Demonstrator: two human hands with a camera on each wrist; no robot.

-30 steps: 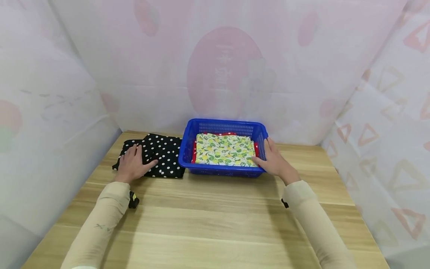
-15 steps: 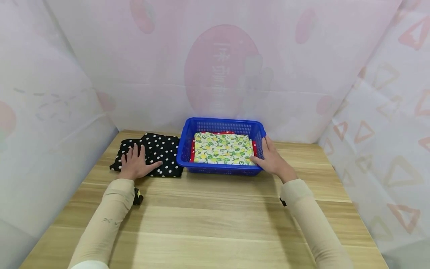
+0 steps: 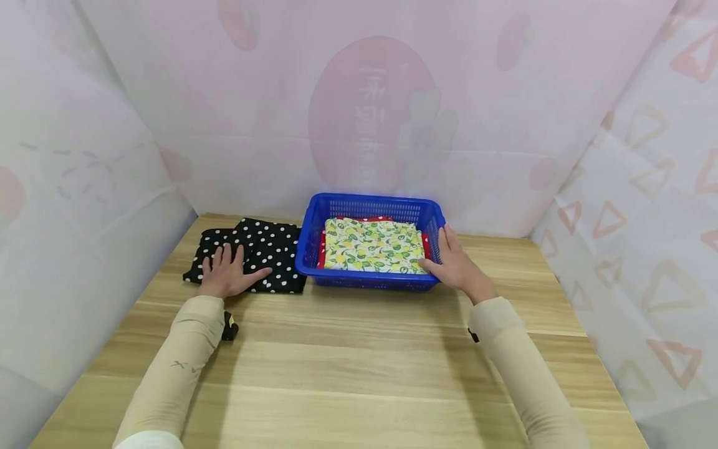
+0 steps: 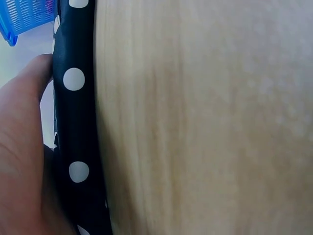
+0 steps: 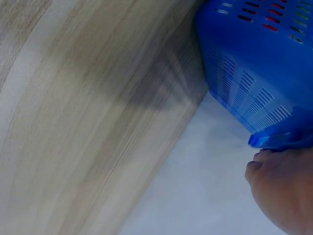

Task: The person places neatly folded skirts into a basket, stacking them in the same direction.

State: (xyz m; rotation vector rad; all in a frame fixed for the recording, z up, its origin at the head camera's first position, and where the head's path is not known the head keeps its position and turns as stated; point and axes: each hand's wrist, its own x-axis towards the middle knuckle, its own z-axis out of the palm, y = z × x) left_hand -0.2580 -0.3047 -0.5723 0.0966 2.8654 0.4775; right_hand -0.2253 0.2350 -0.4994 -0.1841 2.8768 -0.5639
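Observation:
Left of the basket, a folded black cloth with white polka dots lies on the table. My left hand rests on it, fingers spread and thumb pointing right. In the left wrist view the thumb lies against the dotted cloth. My right hand holds the right rim of a blue plastic basket, thumb inside and fingers along the outer side. Inside the basket, a folded lemon-print cloth covers most of a red polka-dot cloth. The right wrist view shows the fingers at the rim.
Behind the basket a pale pink printed sheet forms a wall, with further sheets at both sides. A light wood table extends in front of the basket and to the right.
My left hand has shifted slightly right on the black polka-dot cloth and its fingers have spread. The right hand stays at the basket rim; the basket and cloths keep their places.

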